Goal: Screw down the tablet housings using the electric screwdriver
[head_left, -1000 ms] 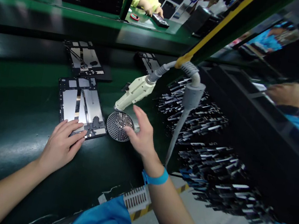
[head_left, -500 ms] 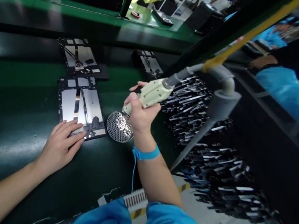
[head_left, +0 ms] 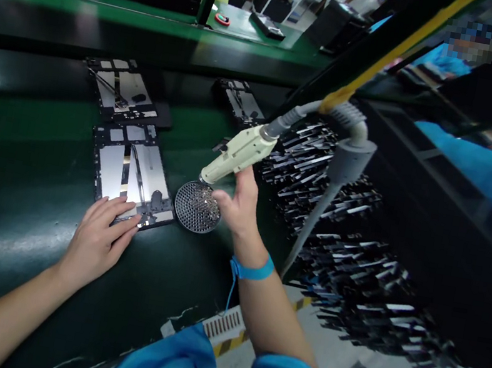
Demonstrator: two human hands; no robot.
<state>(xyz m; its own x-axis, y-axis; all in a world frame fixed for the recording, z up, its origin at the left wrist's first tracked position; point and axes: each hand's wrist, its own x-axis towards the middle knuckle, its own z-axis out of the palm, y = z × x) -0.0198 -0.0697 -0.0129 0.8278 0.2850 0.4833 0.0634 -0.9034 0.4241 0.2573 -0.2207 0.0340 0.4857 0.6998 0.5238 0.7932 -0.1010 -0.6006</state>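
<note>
My left hand (head_left: 96, 237) lies with spread fingers on the lower edge of an opened tablet (head_left: 157, 171). Silvery plates, a dark cable and a black frame show on the tablet, flat on the green bench. Over the bench hangs a cream electric screwdriver (head_left: 239, 152), tilted, its lower end above a round tray (head_left: 183, 214) of small shiny screws. Just below the screwdriver's body is my right hand (head_left: 241, 208), thumb apart from the fingers and no longer wrapped round the handle. The screwdriver's body partly hides the fingertips. A blue band circles the right wrist.
Behind lie a second opened tablet (head_left: 124, 89) and a third one (head_left: 244, 102). Dense rows of dark and silvery strips (head_left: 354, 273) stand at right. The screwdriver's grey cable (head_left: 315, 221) hangs there, near a slanted post with a yellow strap (head_left: 380, 68). Other people work beyond.
My right hand has loosened from the screwdriver and moved slightly right and down, its thumb now off the handle. More of the screwdriver's body shows. My left hand stays on the tablet.
</note>
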